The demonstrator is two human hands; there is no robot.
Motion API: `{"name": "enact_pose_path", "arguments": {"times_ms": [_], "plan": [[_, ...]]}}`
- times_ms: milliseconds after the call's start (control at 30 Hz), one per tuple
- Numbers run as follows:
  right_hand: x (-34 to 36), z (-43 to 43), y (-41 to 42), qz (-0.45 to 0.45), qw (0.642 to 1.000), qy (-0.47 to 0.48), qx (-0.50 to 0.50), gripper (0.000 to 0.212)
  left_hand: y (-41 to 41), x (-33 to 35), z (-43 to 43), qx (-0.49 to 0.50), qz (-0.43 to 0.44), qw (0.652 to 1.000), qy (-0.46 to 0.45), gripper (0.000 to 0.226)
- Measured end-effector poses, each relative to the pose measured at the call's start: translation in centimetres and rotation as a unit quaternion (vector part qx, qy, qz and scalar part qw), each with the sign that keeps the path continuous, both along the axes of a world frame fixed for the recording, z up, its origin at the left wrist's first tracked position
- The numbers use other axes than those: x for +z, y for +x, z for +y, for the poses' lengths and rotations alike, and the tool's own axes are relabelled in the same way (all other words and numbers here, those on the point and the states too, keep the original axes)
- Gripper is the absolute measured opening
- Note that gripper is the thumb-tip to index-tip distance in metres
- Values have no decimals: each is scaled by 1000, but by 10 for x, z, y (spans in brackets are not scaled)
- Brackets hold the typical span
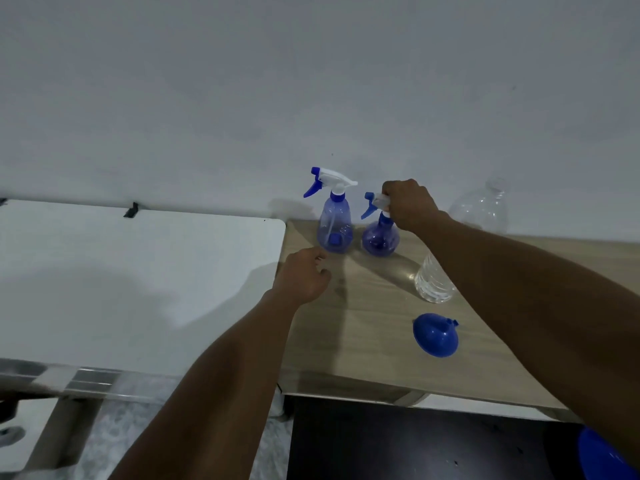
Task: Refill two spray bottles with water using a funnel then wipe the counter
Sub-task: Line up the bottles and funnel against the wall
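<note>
Fingers (391, 197) of right hand (410, 206) clasp darker spray bottle's (380, 239) trigger head (left hand (301, 275) curled, empty).

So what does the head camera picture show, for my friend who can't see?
The right hand grips the trigger top of one of two blue spray bottles on a wooden counter. The left hand hovers near the other bottle; a blue funnel lies nearby.

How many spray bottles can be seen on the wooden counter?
2. The left spray bottle stands free near the wall. The right spray bottle stands beside it, with the right hand gripping its trigger head. None appears hidden.
</note>
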State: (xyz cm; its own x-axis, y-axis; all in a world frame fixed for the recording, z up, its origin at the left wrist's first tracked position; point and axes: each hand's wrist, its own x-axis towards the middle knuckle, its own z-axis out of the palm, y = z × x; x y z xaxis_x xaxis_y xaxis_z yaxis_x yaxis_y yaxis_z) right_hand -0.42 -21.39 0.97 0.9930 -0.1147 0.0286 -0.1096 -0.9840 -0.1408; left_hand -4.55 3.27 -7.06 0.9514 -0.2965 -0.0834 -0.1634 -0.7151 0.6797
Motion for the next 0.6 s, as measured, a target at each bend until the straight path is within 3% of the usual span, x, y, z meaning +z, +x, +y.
{"name": "enact_pose_path", "arguments": {"times_ms": [233, 333, 467, 600], "plan": [[-9, 0, 11, 34, 999, 19, -21, 45, 9, 0, -7, -6, 16, 1000, 8, 40], [-4, 13, -5, -40, 997, 58, -25, 52, 3, -1, -15, -10, 22, 1000, 2, 38], [-9, 33, -70, -218, 964, 145, 35, 25, -12, -6, -32, -26, 27, 999, -3, 37], [-41, 13, -152, -191, 958, 206, 52, 14, -35, -14, -57, -44, 42, 998, -4, 42]]}}
